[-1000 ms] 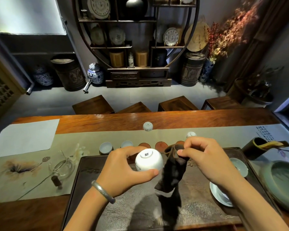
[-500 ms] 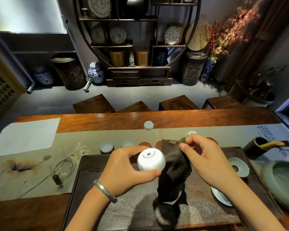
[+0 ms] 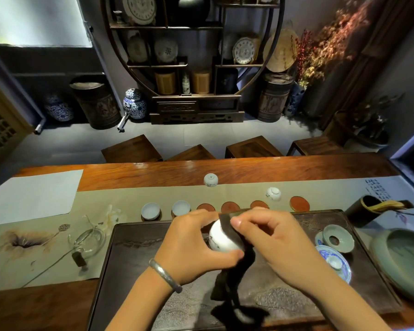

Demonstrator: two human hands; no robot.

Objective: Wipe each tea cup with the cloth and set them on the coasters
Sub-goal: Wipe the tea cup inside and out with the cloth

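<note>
Step in hand: wiping of one tea cup (image 3: pixel 221 240); judged third of the set, since two wiped cups (image 3: pixel 150 210) already sit on coasters beyond the left fingertips.
Left hand (image 3: pixel 189 247): fingers curled round the cup, thumb pressed under its near side; cup lies tilted, held above the dark tray (image 3: pixel 134 254).
Right hand (image 3: pixel 268 237): thumb and forefinger pinch the cloth (image 3: pixel 227 222) against the cup's top right; other fingers curled in. Cloth tail hangs below the fingers to the tray.
Cup location: between the two hands, touching both; cloth drapes its right flank.
Next move (judgement): rub cloth round rim and wall, then set the cup on the nearest bare coaster (image 3: pixel 205 207), just past the left fingertips.
Bare coasters: three in a row beyond the knuckles, a fourth (image 3: pixel 299 203) further right.
Unwiped cups: one upturned cup (image 3: pixel 273 193) beyond the right fingers, another (image 3: pixel 210 180) further out.
Obstacles: hanging cloth may drag over the coasters; strainer (image 3: pixel 337 238) and saucer (image 3: pixel 342 256) stand right of the right wrist, the glass pitcher (image 3: pixel 87 240) well left.
Cup interior: cannot tell, hidden.
</note>
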